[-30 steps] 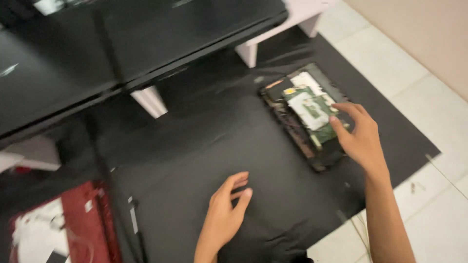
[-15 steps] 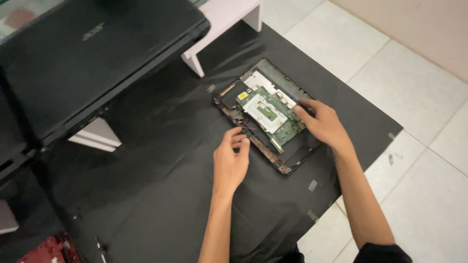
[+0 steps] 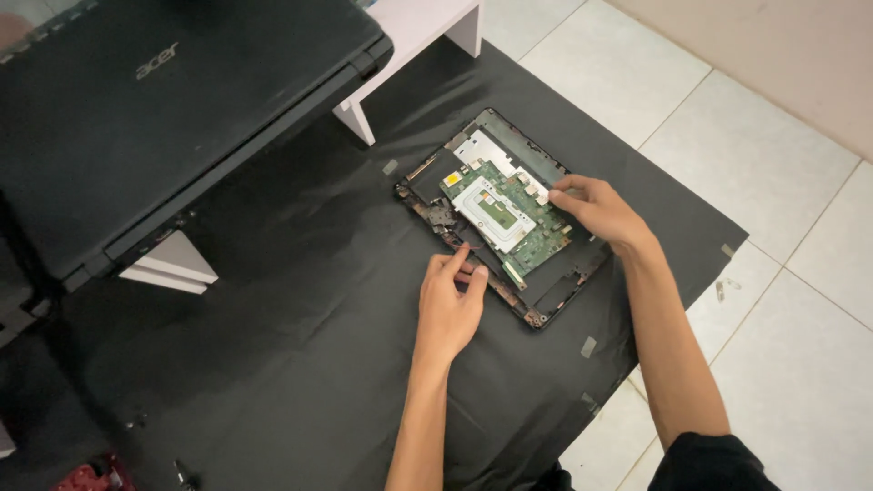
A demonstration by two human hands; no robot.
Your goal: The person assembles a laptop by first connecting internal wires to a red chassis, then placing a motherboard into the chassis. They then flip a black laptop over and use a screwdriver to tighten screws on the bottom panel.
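At the far left a closed black laptop lies on a white stand, and its near edge hangs over the black cloth that covers the floor. Between this laptop and my hands the cloth is bare and wide, so on that side there is much room to move.

My left hand rests on the cloth at the near left edge of the opened device. Its fingers are bent together and the tips meet at the rim of the black frame, close to a thin red wire. I cannot tell if they pinch the wire or only touch the edge.

The opened device lies turned at an angle in the middle of the cloth, with its green circuit board facing up.

My right hand lies on the right edge of the device. Its fingertips press on the far right corner of the board, the fingers half curled, holding nothing that I can see.

To the right the cloth ends soon, and beyond its edge are white floor tiles. Some small bits of tape lie near the cloth's near right border.
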